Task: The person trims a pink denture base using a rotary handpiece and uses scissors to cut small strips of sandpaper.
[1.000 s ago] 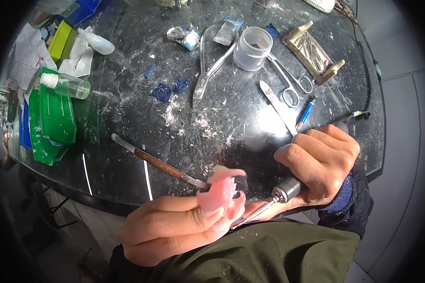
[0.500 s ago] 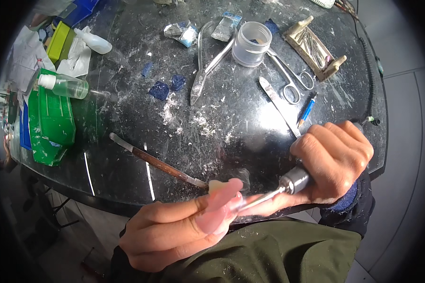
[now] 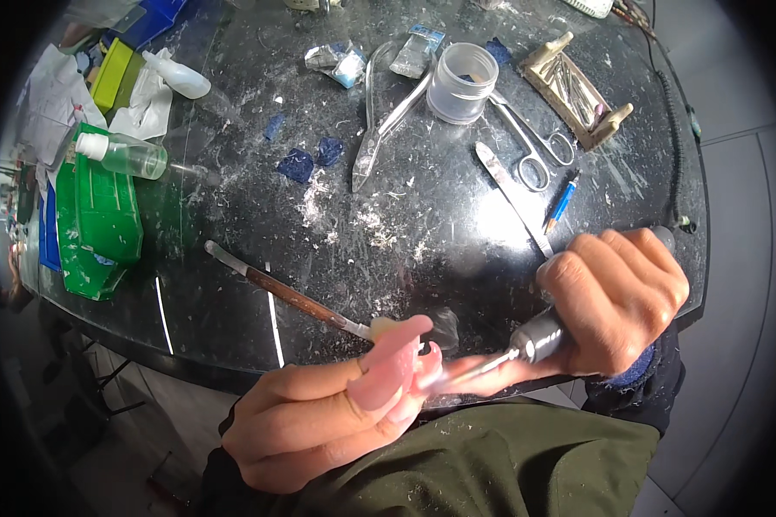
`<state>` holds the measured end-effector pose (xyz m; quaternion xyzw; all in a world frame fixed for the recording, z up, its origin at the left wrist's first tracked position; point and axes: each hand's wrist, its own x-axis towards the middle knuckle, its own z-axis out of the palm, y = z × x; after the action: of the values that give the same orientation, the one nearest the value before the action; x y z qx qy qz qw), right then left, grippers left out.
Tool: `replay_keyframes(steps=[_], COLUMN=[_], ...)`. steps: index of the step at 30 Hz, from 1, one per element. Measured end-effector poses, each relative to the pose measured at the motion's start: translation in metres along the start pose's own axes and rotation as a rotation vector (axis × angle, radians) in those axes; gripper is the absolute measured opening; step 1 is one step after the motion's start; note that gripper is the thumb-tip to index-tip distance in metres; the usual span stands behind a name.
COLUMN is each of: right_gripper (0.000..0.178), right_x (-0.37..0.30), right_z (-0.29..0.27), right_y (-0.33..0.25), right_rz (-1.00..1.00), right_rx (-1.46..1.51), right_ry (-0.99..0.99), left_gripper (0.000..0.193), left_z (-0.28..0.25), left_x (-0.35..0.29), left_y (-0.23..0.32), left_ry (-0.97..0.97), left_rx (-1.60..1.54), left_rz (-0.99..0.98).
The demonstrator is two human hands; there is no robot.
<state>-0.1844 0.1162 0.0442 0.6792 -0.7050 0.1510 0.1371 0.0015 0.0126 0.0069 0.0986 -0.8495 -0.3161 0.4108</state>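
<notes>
Between the fingers of my left hand [image 3: 306, 426] is a pink denture [image 3: 392, 362], held just over the table's front edge. My right hand [image 3: 616, 297] wraps round a grey rotary handpiece [image 3: 541, 336], its shiny shank aimed left. The blurred tip of the handpiece meets the denture's right side, and my right thumb stretches along beneath the shank to the denture. Directly behind the denture lies a wax knife [image 3: 293, 300] with a brown wooden handle, its near end hidden by the denture.
Pliers [image 3: 379, 142], scissors [image 3: 533, 142], a clear jar [image 3: 461, 84], a metal spatula [image 3: 510, 194] and a blue pencil stub [image 3: 561, 203] lie beyond my hands. Back right stands a bur rack [image 3: 578, 90]. A green tray [image 3: 99, 224] and a bottle [image 3: 129, 155] sit left. Pale shavings dust the dark table [image 3: 233, 207].
The denture has tilted and turned slightly in my left hand, showing more of a curved pink edge at its right. My right hand and the handpiece have shifted slightly to the right.
</notes>
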Motion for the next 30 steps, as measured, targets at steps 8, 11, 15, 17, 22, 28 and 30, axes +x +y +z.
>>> replay_keyframes(steps=[8, 11, 15, 17, 22, 28, 30], right_gripper=[0.073, 0.070, 0.071, 0.071, 0.074, 0.077, 0.079], right_x=[0.000, 0.001, -0.001, 0.001, -0.002, 0.000, -0.002], right_z=[0.001, 0.004, 0.002, 0.004, 0.004, 0.014, 0.014], right_y=[-0.002, -0.002, -0.006, -0.004, -0.001, -0.005, -0.003], right_rz=[0.027, 0.050, 0.068, 0.074, -0.012, 0.060, -0.005], right_rx=[0.019, 0.045, 0.054, 0.055, 0.073, 0.065, 0.079], right_ry=[0.005, 0.033, 0.030, 0.029, 0.032, 0.153, 0.147], left_gripper=[0.016, 0.016, 0.015, 0.015, 0.014, 0.010, 0.009], left_z=[-0.009, -0.014, -0.015, -0.015, -0.015, -0.007, -0.006], left_x=[-0.007, -0.007, -0.006, -0.008, -0.008, -0.009, -0.010], left_y=[-0.005, -0.005, 0.001, 0.001, 0.004, -0.001, -0.001], left_ry=[0.004, -0.007, -0.014, -0.015, -0.011, 0.038, 0.035], left_rx=[-0.319, -0.354, -0.321, -0.304, -0.283, -0.322, -0.324], left_rz=[0.016, -0.024, -0.047, -0.063, -0.077, -0.018, -0.023])
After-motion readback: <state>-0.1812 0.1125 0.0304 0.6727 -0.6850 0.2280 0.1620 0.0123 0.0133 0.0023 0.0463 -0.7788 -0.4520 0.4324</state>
